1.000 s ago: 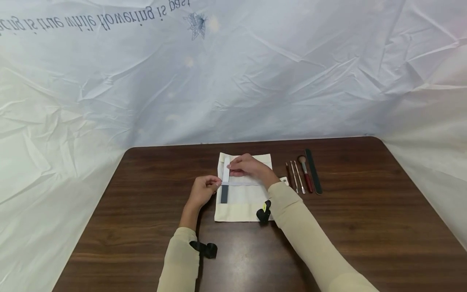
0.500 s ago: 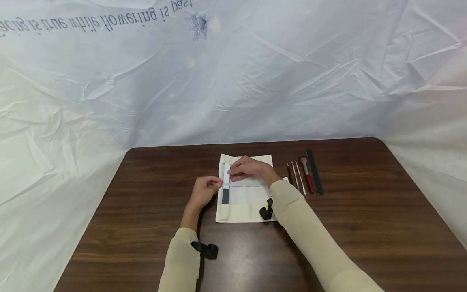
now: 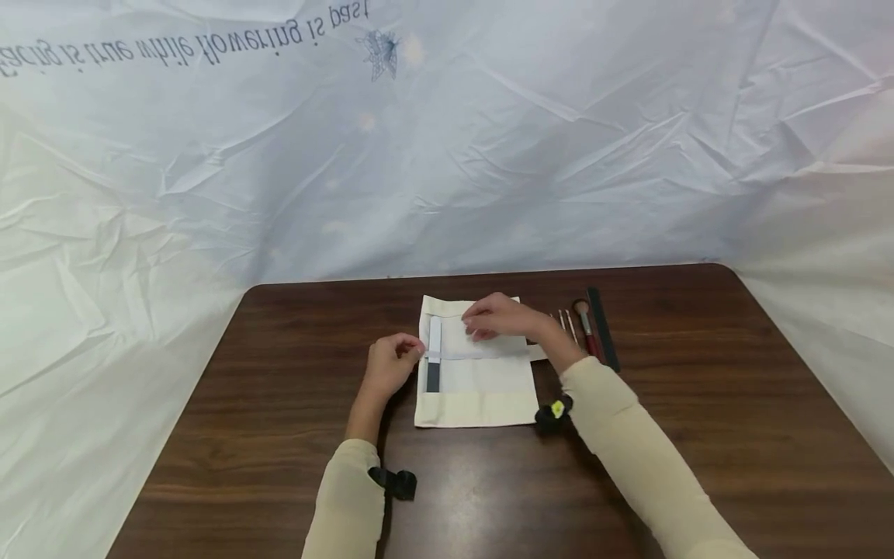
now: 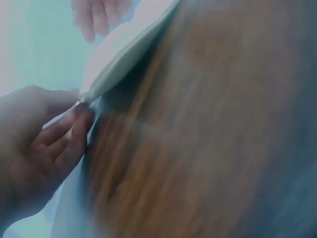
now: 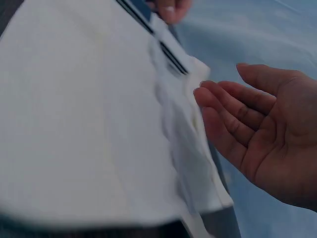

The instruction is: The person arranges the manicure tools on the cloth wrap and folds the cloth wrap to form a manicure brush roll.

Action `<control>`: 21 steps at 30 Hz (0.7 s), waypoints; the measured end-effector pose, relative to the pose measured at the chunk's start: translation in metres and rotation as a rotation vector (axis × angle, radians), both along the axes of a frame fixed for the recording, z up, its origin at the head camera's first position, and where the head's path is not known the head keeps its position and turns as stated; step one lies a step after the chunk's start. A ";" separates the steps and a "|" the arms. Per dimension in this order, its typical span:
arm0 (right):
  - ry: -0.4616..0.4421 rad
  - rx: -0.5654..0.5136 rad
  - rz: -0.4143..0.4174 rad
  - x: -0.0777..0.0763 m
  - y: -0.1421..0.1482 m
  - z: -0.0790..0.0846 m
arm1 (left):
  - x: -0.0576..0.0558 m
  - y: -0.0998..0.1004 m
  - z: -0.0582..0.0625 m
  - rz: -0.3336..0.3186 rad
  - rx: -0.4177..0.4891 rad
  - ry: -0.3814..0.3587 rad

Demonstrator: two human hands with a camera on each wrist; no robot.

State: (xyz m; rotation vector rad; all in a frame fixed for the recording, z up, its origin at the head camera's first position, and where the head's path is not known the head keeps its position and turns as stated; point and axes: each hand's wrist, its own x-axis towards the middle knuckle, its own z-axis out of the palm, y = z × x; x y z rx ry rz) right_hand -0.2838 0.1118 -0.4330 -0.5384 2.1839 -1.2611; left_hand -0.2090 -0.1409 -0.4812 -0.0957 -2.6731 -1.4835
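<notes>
A cream cloth roll point(image 3: 489, 407) lies spread on the table. Along its left side, a flat strip point(image 3: 434, 341), pale above and dark below, sits under the edge of an inner pocket. My left hand point(image 3: 393, 365) pinches the roll's left edge; the left wrist view shows the cloth point(image 4: 124, 54) between thumb and fingers point(image 4: 74, 131). Over the roll's upper right part hovers my right hand point(image 3: 503, 317), its fingers loosely bent around nothing. In the right wrist view the right hand point(image 5: 267, 129) appears apart from the strip point(image 5: 173, 57).
Right of the roll lie thin metal tools point(image 3: 569, 324), a brush with a red handle point(image 3: 587, 326) and a long dark nail file point(image 3: 604, 330). A tab point(image 3: 536, 352) sticks out from the roll's right edge. White sheeting point(image 3: 447, 155) hangs behind the table point(image 3: 279, 419).
The strip has slid down towards me into the pocket. My right hand has let go of it and moved right. My left hand has stayed at the roll's left edge.
</notes>
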 end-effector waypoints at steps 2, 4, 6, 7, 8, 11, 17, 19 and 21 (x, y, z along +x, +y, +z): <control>0.019 -0.026 -0.039 0.004 0.023 0.005 | 0.001 0.004 0.003 0.016 -0.037 0.055; 0.037 -0.047 -0.105 0.008 0.047 0.008 | 0.002 0.009 0.005 -0.004 -0.040 0.074; 0.072 -0.048 -0.167 0.010 0.072 0.010 | 0.002 0.014 0.006 -0.044 -0.037 0.054; 0.084 -0.046 -0.202 0.011 0.084 0.010 | 0.002 0.016 0.006 -0.069 -0.035 0.036; 0.096 -0.039 -0.236 0.012 0.096 0.010 | 0.002 0.018 0.006 -0.095 -0.043 0.019; 0.129 -0.014 -0.328 0.016 0.129 0.008 | 0.002 0.020 0.004 -0.145 -0.095 -0.041; 0.194 0.130 -0.475 0.026 0.174 -0.003 | 0.000 0.020 0.002 -0.199 -0.191 -0.074; 0.196 0.207 -0.512 0.029 0.181 -0.006 | -0.002 0.020 0.003 -0.208 -0.210 -0.071; 0.185 0.294 -0.529 0.031 0.184 -0.009 | -0.002 0.021 0.004 -0.207 -0.220 -0.078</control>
